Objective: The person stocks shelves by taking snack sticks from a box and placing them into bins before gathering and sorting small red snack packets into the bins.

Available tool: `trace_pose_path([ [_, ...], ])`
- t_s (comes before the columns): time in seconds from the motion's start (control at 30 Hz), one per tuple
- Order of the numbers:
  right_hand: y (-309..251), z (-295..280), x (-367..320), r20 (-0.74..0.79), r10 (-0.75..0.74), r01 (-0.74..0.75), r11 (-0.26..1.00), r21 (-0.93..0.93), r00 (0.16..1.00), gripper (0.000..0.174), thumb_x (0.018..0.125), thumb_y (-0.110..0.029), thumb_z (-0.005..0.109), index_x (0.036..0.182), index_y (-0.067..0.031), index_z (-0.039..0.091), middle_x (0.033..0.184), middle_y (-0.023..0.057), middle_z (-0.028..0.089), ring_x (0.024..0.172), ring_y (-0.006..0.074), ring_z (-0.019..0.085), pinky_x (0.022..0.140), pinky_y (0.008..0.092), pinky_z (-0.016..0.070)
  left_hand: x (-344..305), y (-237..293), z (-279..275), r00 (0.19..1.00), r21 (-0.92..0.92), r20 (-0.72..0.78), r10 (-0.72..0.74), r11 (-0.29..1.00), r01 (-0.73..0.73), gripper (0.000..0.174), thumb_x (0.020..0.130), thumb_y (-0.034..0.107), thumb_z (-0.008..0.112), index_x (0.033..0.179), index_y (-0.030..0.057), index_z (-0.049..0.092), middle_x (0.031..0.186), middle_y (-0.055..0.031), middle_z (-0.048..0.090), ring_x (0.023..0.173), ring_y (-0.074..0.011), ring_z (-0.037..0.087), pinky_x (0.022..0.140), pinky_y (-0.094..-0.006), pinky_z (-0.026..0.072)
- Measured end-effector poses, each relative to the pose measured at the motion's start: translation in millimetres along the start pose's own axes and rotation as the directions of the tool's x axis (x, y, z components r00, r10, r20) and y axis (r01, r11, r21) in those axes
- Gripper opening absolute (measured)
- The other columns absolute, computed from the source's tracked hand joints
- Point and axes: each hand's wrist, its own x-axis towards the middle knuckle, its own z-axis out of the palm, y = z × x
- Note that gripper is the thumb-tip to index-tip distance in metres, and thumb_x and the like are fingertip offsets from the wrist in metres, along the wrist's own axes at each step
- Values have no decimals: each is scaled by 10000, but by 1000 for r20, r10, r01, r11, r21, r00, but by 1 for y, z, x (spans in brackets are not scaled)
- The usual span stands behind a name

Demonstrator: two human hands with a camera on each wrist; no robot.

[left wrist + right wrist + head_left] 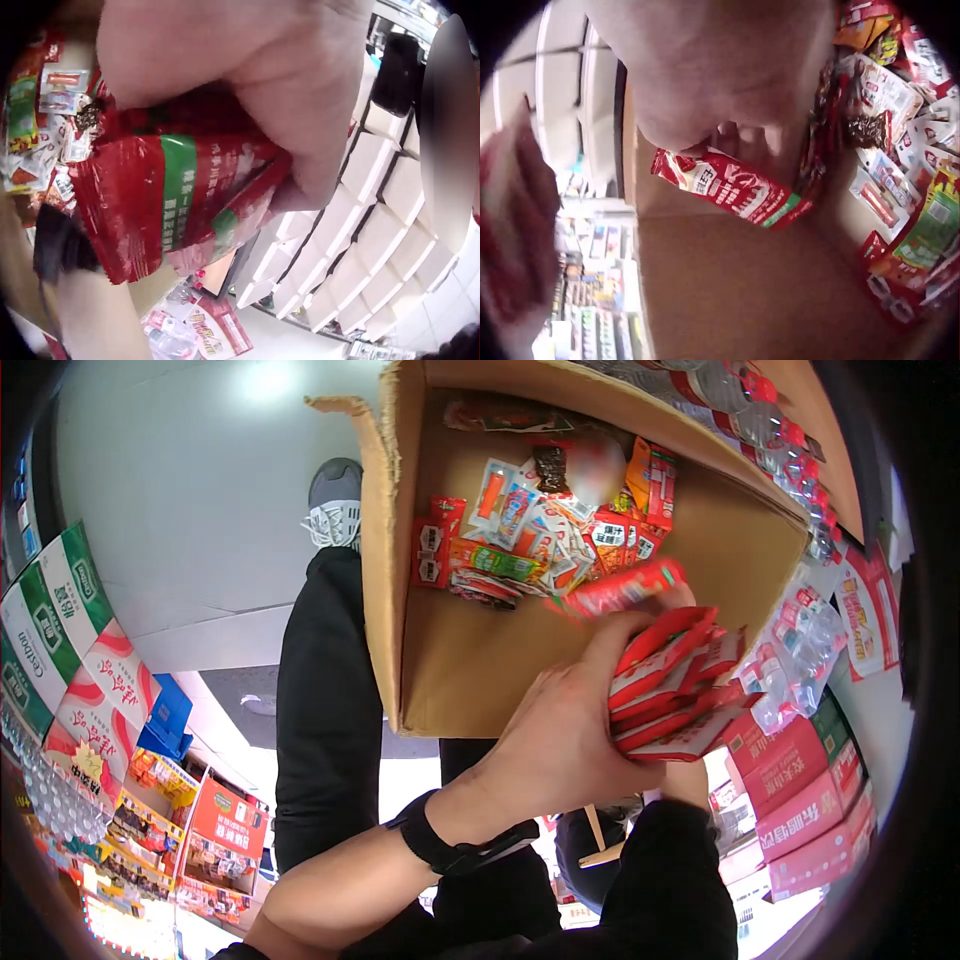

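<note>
My left hand (565,715) grips a fanned stack of red snack packets (680,695) over the near side of a cardboard box (470,670). A green band with white writing crosses the front packet (180,195) in the left wrist view. Inside the box, my right hand (727,82) pinches one end of a single red-and-white snack packet (735,187) that has a green tip. In the head view that packet looks blurred, and the stack hides most of the right hand. Mixed small snack packets (540,530) lie heaped toward the box's far side.
One flap (345,405) of the box sticks out at its left. Bottles with red caps (780,435) line the right side, above stacked red cartons (800,800). Green-and-white cartons (50,610) stand at left. A shoe (335,500) is on the floor beside the box.
</note>
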Motion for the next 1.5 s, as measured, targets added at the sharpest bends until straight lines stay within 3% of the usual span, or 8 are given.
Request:
trace_pose_path([
  [0.17, 12, 28, -10, -41, 43, -41, 998, 42, 998, 288, 938, -55, 651, 1216, 20, 673, 1062, 85, 730, 969, 188, 703, 888, 305, 553, 4, -27, 17, 959, 370, -87, 269, 903, -220, 934, 614, 127, 901, 1445, 79, 477, 1353, -200, 575, 1288, -422, 530, 1097, -464, 434],
  [0.5, 40, 71, 4, -81, 163, -150, 979, 139, 983, 302, 935, -59, 663, 1226, 20, 672, 1048, 91, 735, 958, 186, 706, 877, 300, 553, -1, -38, 38, 972, 689, -103, 210, 720, -82, 944, 603, 197, 880, 1430, 58, 447, 1358, -244, 518, 1326, -443, 477, 1063, -526, 450],
  [0.9, 46, 41, 117, -55, 314, -294, 928, 228, 948, 318, 932, -65, 676, 1238, 21, 670, 1032, 98, 742, 945, 184, 709, 864, 293, 554, 7, -21, 23, 968, 39, -170, 183, 983, -179, 978, 722, 156, 854, 1514, 39, 291, 1283, -256, 606, 1168, -474, 627, 995, -496, 528],
  [1.03, 128, 125, 194, 248, 221, -70, 862, -502, 943, 398, 948, -175, 729, 1264, 54, 655, 1178, 170, 737, 1048, 238, 726, 924, 327, 566, 5, -22, 20, 967, -131, -131, 216, 964, -233, 1027, 737, 107, 841, 1551, 46, 218, 1357, -225, 569, 1269, -385, 592, 1056, -417, 484],
  [1.13, 186, 183, 213, 315, 98, 208, 563, -800, 944, 262, 905, -69, 695, 1130, 66, 704, 1126, 246, 719, 1043, 309, 726, 900, 368, 583, 7, -23, 12, 959, -130, -100, 264, 952, -276, 1014, 732, 77, 836, 1550, 46, 237, 1384, -210, 543, 1302, -326, 563, 1084, -393, 454],
  [1.2, 218, 201, 218, 476, -32, 475, 157, -866, 879, 164, 830, 17, 641, 966, 60, 721, 1050, 281, 689, 1020, 407, 694, 876, 438, 585, 8, -21, 2, 941, -112, -114, 319, 937, -331, 1001, 729, 67, 834, 1546, 44, 257, 1394, -205, 532, 1312, -307, 549, 1096, -391, 442],
  [1.4, 247, 173, 219, 545, 173, 522, 161, -838, 821, 127, 809, 23, 638, 913, 44, 708, 1041, 276, 681, 1005, 436, 673, 854, 491, 565, 8, -12, -7, 988, -397, -79, 135, 905, -155, 981, 730, 28, 804, 1548, 37, 262, 1399, -192, 536, 1324, -296, 543, 1094, -404, 446],
  [1.5, 220, 150, 218, 533, 200, 461, 314, -830, 823, 123, 857, -38, 684, 956, 28, 714, 1064, 250, 694, 997, 415, 681, 856, 474, 556, 6, -14, 2, 922, -100, -91, 376, 918, -384, 981, 712, 39, 803, 1538, 38, 275, 1349, -224, 567, 1280, -349, 581, 1052, -412, 473],
])
